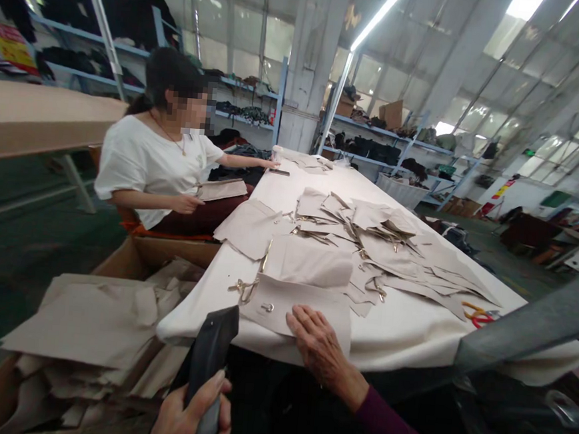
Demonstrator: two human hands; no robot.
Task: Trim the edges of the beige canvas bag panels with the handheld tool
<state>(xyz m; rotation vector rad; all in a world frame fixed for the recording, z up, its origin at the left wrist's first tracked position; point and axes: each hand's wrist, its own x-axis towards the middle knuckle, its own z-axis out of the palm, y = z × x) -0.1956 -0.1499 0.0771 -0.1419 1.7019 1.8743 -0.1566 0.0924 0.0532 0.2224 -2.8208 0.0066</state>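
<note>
Two of the person's hands in view. Left hand (188, 416): closed around one flat black handheld object (211, 351), held upright just off the near edge of the tabletop; exact tool unclear. Right hand (320, 348): open, palm down, fingers slightly spread, resting on one beige fabric panel (296, 318). Purple sleeve (387, 432) on that forearm, angled up toward the white-covered tabletop (425, 341). On the panel, one round metal snap (267, 307); just left of it, one tangled gold-toned metal strip (246, 288). Beyond, a heap of overlapping beige pieces (362, 243), more than ten, exact count hidden by overlap. One pair of orange-handled scissors (478, 317) near the right edge. One cardboard box (166, 251) of stacked beige pieces off the left edge. One seated co-worker (153, 166) across the corner: one hand holding one beige piece (221, 189), other arm stretched along the tabletop.
</note>
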